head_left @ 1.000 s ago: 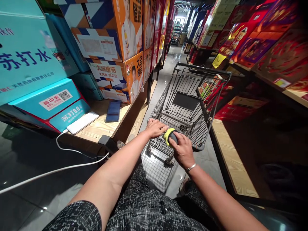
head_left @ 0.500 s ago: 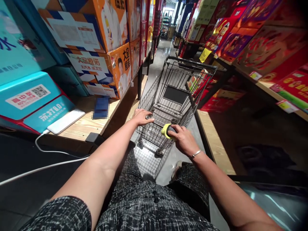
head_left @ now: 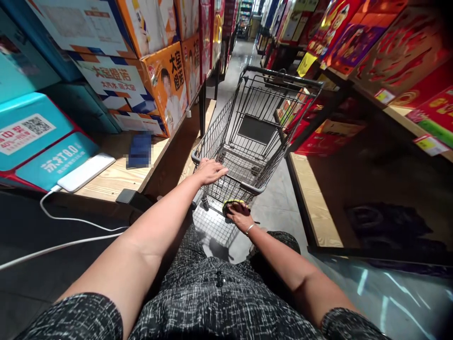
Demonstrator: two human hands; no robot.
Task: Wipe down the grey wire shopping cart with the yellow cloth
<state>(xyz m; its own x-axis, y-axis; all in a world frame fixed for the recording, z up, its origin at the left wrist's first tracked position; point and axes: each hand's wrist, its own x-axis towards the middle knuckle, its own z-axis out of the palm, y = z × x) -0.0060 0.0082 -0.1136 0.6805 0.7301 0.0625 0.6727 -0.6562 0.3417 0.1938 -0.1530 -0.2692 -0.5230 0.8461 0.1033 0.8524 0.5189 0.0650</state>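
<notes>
a black wire shopping cart (head_left: 257,130) stands at one o'clock on the tiled floor, with both hands at its near end. since half a second ago, the right hand (head_left: 243,220) has dropped from beside the near rail to below it, just under centre at six o'clock. its fingers hold a round sponge-like pad (head_left: 225,209), spread over its back. the pad showed a broad yellow face before; now it is mostly dark, with a thin yellow edge on top. whether it touches the cart is unclear. the left hand (head_left: 210,171) remains on the near rail, fingers laid over it, thumb outstretched; i cannot tell whether they grip.

the cart's mesh sides slant inward toward its lower basket, a smooth grey rail wraps the near end, and a plain dark panel hangs at the far end. at nine o'clock, a white phone (head_left: 87,172) lies on a wooden shelf (head_left: 118,178).
</notes>
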